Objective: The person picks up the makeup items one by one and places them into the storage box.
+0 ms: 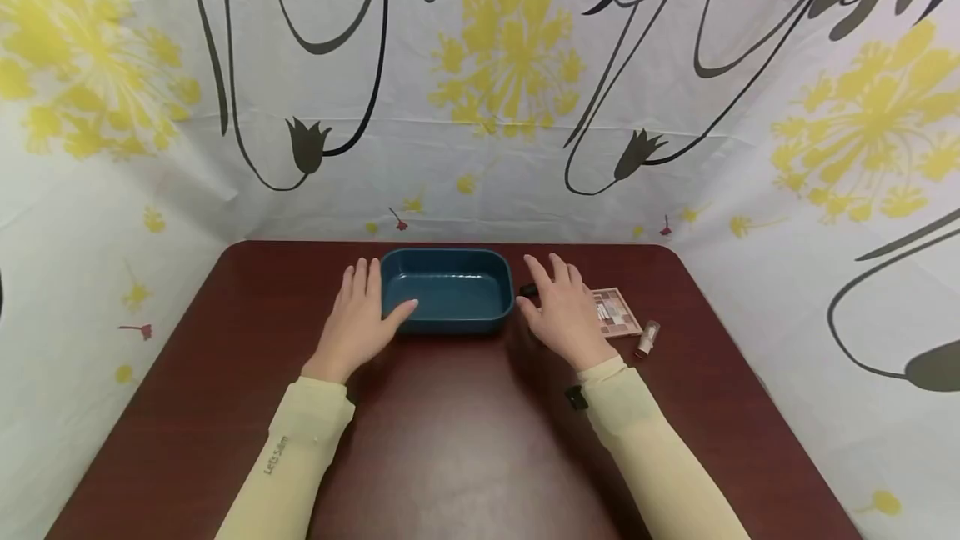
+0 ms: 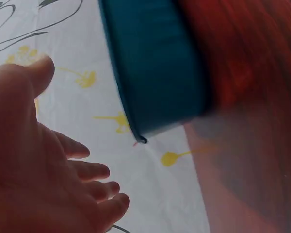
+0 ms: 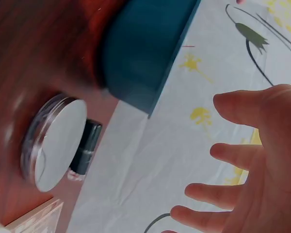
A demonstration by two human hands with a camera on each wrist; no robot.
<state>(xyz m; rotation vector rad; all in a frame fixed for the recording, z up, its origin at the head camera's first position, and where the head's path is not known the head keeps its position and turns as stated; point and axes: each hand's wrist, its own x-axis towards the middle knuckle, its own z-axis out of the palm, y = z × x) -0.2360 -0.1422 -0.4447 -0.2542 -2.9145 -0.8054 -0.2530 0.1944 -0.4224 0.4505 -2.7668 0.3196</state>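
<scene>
A dark teal rectangular dish (image 1: 447,327) stands on the table, its inside bare. Beside its left end is my left hand (image 1: 356,323), fingers straight and thumb over the near left corner. In the left wrist view that hand (image 2: 43,179) looks apart from the dish (image 2: 155,63). My right hand (image 1: 564,315) hovers off the dish's right end, fingers spread and holding nothing. Below it, the right wrist view shows a round white-topped container (image 3: 63,145) and a black tube (image 3: 87,141). In the head view the hand mostly hides these two.
Right of my right hand lie a flat palette (image 1: 618,312) with a checked cover and a small clear-capped tube (image 1: 647,338). The dark red table (image 1: 450,440) meets a patterned cloth (image 1: 480,182) behind the dish and along both sides.
</scene>
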